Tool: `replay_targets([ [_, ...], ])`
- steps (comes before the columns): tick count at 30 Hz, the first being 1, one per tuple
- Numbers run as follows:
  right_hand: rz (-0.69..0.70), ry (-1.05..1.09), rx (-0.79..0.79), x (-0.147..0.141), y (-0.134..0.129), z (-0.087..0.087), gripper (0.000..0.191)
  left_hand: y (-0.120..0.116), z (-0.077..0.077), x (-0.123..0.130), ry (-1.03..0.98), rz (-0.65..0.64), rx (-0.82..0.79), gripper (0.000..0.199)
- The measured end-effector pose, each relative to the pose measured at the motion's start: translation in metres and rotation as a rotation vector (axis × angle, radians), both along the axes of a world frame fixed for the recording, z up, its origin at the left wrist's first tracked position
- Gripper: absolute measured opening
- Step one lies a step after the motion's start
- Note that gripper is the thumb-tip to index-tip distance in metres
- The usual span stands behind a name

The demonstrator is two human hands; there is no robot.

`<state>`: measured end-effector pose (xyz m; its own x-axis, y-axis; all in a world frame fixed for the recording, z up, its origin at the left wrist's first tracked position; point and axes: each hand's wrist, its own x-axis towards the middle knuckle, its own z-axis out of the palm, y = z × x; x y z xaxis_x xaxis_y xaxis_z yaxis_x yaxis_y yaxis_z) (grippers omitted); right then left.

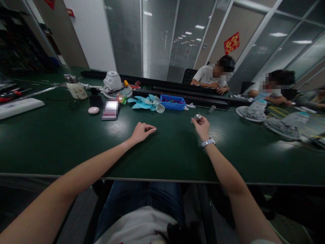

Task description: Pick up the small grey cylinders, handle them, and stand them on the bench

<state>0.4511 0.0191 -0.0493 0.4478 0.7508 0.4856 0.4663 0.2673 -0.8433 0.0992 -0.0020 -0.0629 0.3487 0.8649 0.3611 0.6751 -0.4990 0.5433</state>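
Note:
My right hand (202,127) is raised over the green table (167,156) and grips a small silver electric motor (197,117) with a thin shaft sticking out. To its left, my left hand (142,132) is close to the tabletop, thumb and forefinger pinched together. Whatever those fingertips hold, if anything, is too small to make out. Beyond my hands lie light-blue fan blades (143,102) and a blue plastic basket (173,104) with small parts inside. A small grey cylinder (212,108) stands behind the motor.
A white fan housing (112,83), a patterned bottle (75,88), a pink oval case (93,110) and a phone (110,110) stand at the left. More fan parts (254,111) lie at the right. Black rails (182,96) run along the back; two people (209,75) sit beyond.

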Motion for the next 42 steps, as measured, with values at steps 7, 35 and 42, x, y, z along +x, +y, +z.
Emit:
replay_targets([
  [7,-0.688,-0.087,-0.18,0.116,-0.016,0.0,0.046,0.002,-0.004,0.0,-0.146,0.121,-0.01,0.038],
  [35,0.926,-0.928,-0.258,-0.133,-0.069,0.005,0.054,-0.004,0.001,0.001,-0.363,0.258,-0.069,0.027],
  [42,0.856,-0.94,-0.137,-0.133,-0.066,0.008,0.037,-0.002,-0.001,0.0,-0.344,0.239,-0.048,0.021],
])
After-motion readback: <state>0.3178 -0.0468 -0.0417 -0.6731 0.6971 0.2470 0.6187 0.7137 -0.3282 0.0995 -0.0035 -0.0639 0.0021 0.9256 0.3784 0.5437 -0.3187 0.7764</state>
